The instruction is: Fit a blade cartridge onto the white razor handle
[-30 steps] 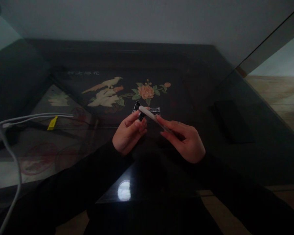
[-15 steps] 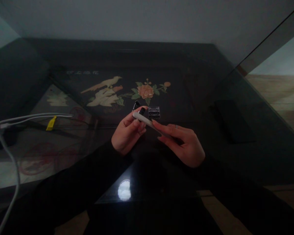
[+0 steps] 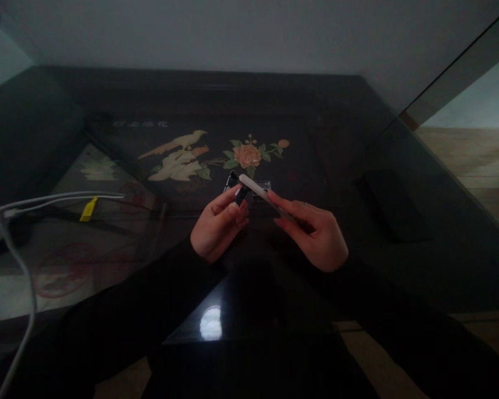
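In the head view my left hand point(image 3: 219, 227) pinches a small dark block-like piece point(image 3: 241, 195) between thumb and fingers. My right hand point(image 3: 314, 231) grips a slim, pale, round-ended stick point(image 3: 255, 189), whose exact kind I cannot make out. The stick slants up to the left. Its far tip lies at the upper end of the dark piece; whether they touch is unclear. Behind the stick sits a small clear case point(image 3: 266, 185), partly covered by it. A small dark object with a bright edge point(image 3: 232, 178) lies just beyond my left fingertips.
A glossy dark glass table top point(image 3: 316, 111) covers a bird-and-flower picture point(image 3: 246, 155). White cables point(image 3: 66, 196) with a yellow tag point(image 3: 88, 209) come in from the left. At the right lies a flat black object point(image 3: 395, 205).
My right hand has moved the pale stick slightly up and to the right. More of the dark piece in my left hand now shows, and the clear case is more covered.
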The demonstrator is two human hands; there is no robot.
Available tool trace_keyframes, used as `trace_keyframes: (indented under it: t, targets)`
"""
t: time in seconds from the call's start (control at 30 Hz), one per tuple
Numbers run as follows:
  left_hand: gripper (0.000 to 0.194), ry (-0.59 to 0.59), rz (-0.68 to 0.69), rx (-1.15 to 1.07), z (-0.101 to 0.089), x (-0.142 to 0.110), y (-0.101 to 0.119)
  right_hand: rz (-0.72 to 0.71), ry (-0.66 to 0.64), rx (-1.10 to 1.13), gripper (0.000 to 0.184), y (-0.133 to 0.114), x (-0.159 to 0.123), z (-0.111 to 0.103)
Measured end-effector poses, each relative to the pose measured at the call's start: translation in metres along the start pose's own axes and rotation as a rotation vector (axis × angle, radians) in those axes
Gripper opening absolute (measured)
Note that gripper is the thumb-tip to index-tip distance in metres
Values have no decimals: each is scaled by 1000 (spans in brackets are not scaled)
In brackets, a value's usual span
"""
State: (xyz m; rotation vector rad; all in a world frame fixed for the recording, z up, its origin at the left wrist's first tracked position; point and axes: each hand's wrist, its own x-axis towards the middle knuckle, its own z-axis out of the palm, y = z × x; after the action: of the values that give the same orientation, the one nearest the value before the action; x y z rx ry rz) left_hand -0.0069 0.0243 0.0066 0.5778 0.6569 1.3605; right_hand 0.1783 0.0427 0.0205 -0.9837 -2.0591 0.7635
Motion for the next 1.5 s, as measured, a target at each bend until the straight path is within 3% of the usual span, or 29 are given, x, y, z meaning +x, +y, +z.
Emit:
trace_keyframes:
  t: [0.27,0.53,0.8,1.13,1.5]
  targets:
    - [48,-28,-4,7,-1,1,0,-70,-59,78,42,-5,-3,0]
    - [45,-26,33,-11,1,4,0,-114,-78,121,42,-7,-2,1]
    - [48,-20,-4,-5,0,2,1,-40,-51,53,43,-5,-1,0]
    - [36,-32,8,17,0,0,0,53,-7,66,42,3,-1,2]
    - [48,-21,6,-2,-1,2,1,-80,-68,84,43,-5,-2,0]
